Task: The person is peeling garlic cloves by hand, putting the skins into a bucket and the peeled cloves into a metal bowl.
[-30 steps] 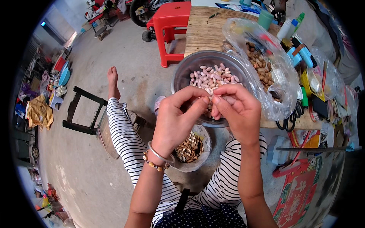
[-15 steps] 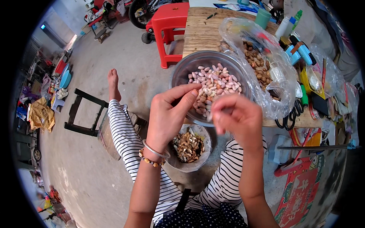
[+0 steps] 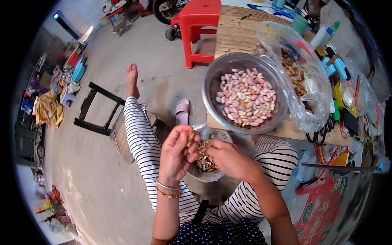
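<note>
My left hand (image 3: 176,150) is closed around an unshelled peanut (image 3: 190,141), its tan, rough pod showing between thumb and fingers. It is held above the left side of a pale bin (image 3: 203,176) of broken peanut shells (image 3: 206,163). Beside it my right hand (image 3: 230,158) reaches over the same bin with fingers bent together; its fingertips are partly hidden, so I cannot make out what is in them. Past both hands, a metal bowl (image 3: 210,108) holds many pink shelled peanuts (image 3: 247,96) on the table corner.
A clear plastic bag (image 3: 318,112) of unshelled peanuts (image 3: 292,67) lies right of the bowl on the wooden table (image 3: 232,36). Black-handled scissors (image 3: 320,132) rest at the table edge. A red stool (image 3: 200,14), a pink slipper (image 3: 182,110) and a dark wooden chair (image 3: 96,108) stand around.
Both hands have come down from the bowl to the shell bin. An unshelled peanut now shows in my left hand. The view has shifted, and the slipper is now visible.
</note>
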The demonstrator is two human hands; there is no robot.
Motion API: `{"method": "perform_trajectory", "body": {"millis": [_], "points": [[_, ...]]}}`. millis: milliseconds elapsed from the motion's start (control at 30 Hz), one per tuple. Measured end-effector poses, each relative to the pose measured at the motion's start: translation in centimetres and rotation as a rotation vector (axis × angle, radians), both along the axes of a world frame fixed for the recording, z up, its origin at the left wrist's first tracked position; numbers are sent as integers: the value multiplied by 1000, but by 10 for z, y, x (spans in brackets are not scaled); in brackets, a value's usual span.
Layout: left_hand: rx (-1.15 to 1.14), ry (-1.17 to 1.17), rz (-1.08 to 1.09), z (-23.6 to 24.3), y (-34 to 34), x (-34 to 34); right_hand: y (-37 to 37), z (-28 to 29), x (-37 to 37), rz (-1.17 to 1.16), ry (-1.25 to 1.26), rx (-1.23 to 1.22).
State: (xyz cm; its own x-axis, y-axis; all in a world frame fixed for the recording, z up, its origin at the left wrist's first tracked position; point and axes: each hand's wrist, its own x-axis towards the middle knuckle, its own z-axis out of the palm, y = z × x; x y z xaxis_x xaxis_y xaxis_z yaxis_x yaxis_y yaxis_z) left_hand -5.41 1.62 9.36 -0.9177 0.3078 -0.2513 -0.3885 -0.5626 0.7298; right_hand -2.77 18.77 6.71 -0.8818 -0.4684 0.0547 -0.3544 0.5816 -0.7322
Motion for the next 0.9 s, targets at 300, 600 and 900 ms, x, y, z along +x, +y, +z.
{"method": "perform_trajectory", "body": {"millis": [300,600,900], "points": [[-162,74,57,-37,-20,32,-23,-11,-8,-213,-421,-795],[-317,150,88,-44,-14,39,-36,-7,-7,-230,-584,-800],[-325,110,204,-51,-8,43,-48,-35,-3,-264,-469,-770]]}}
